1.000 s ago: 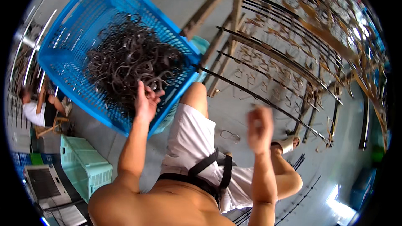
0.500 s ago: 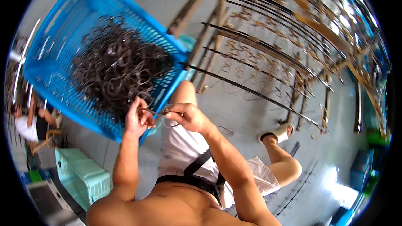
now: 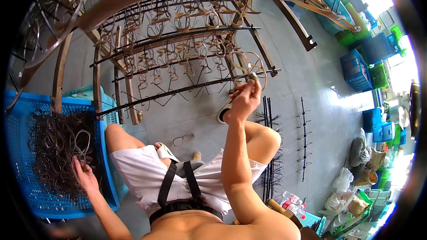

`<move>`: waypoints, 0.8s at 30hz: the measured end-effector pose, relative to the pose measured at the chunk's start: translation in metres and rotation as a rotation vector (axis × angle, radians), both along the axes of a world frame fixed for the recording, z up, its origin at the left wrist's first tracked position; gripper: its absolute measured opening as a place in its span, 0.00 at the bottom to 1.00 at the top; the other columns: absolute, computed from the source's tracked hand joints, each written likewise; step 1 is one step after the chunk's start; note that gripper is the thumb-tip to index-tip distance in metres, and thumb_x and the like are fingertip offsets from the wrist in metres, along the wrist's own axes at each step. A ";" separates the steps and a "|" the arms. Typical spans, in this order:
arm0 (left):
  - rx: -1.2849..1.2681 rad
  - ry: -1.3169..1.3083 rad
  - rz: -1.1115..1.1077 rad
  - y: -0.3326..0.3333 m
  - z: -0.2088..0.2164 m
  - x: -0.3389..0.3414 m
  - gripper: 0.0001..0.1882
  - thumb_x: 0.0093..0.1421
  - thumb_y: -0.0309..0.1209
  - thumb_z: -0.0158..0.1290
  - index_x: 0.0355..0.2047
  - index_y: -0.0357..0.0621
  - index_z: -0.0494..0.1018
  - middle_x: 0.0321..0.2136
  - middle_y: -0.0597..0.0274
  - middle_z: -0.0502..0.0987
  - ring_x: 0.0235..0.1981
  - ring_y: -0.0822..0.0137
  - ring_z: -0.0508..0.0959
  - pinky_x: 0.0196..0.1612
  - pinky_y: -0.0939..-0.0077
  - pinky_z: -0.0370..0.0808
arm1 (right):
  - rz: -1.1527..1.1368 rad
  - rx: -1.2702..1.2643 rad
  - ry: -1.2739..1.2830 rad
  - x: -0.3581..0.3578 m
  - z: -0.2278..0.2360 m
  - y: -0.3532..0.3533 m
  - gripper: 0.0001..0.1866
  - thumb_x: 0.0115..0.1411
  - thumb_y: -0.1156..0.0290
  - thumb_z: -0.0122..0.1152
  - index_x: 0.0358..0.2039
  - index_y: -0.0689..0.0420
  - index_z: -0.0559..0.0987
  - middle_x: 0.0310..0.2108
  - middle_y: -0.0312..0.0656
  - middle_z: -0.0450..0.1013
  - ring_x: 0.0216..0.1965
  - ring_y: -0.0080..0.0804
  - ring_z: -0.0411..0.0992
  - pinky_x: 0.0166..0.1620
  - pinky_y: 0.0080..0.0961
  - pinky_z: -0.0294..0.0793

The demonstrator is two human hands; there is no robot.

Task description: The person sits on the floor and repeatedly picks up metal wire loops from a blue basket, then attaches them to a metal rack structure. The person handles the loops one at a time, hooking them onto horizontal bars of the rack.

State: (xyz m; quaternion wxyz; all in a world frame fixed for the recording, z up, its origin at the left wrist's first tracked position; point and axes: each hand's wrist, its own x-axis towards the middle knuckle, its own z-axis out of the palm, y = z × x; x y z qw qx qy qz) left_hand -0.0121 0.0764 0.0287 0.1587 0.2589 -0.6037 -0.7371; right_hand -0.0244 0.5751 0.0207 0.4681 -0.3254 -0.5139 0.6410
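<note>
My right hand [image 3: 245,101] is raised at the near right end of the rack's lowest black rod [image 3: 191,90]. Its fingers pinch a thin eyeglass frame [image 3: 265,76], whose rounded rims stand above the fingertips beside the rod end. At the left, my left hand [image 3: 85,175] is over the blue basket [image 3: 114,169], palm turned up. The fingertips hold a pale grey eyeglass frame [image 3: 83,132] just above the pile of dark brown frames [image 3: 46,151]. Exactly how the left fingers close on it is partly hidden.
Many eyeglass frames hang in rows on the wooden rack [image 3: 129,91] ahead. A loose frame [image 3: 183,139] lies on the floor between my feet. Black rods [image 3: 268,151] lie on the floor right of my knee; plastic bottles [image 3: 293,204] and blue crates [image 3: 356,69] are farther right.
The view has swung right. My hands, together over the basket's edge before, have parted: the right has moved out to the rod's end with a frame, the left back over the pile.
</note>
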 end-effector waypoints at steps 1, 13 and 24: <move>0.086 -0.044 -0.022 -0.016 -0.012 0.000 0.16 0.61 0.36 0.50 0.48 0.47 0.68 0.21 0.75 0.65 0.18 0.82 0.62 0.21 0.89 0.60 | 0.023 0.003 -0.042 -0.007 -0.008 0.003 0.10 0.65 0.69 0.45 0.43 0.58 0.71 0.18 0.32 0.65 0.13 0.14 0.60 0.15 0.14 0.63; 0.293 -0.091 -0.026 -0.009 -0.029 -0.002 0.16 0.59 0.42 0.52 0.41 0.46 0.69 0.18 0.74 0.61 0.12 0.82 0.56 0.12 0.89 0.53 | 0.210 -0.285 0.092 -0.011 -0.016 0.008 0.09 0.64 0.67 0.45 0.37 0.58 0.71 0.15 0.31 0.60 0.12 0.17 0.56 0.14 0.16 0.62; 0.185 -0.103 -0.107 0.032 -0.008 -0.009 0.15 0.60 0.41 0.51 0.41 0.44 0.69 0.16 0.73 0.62 0.10 0.81 0.59 0.10 0.88 0.54 | 0.371 -0.214 0.068 -0.006 -0.025 0.002 0.14 0.66 0.67 0.43 0.50 0.56 0.68 0.17 0.29 0.58 0.15 0.15 0.57 0.18 0.15 0.67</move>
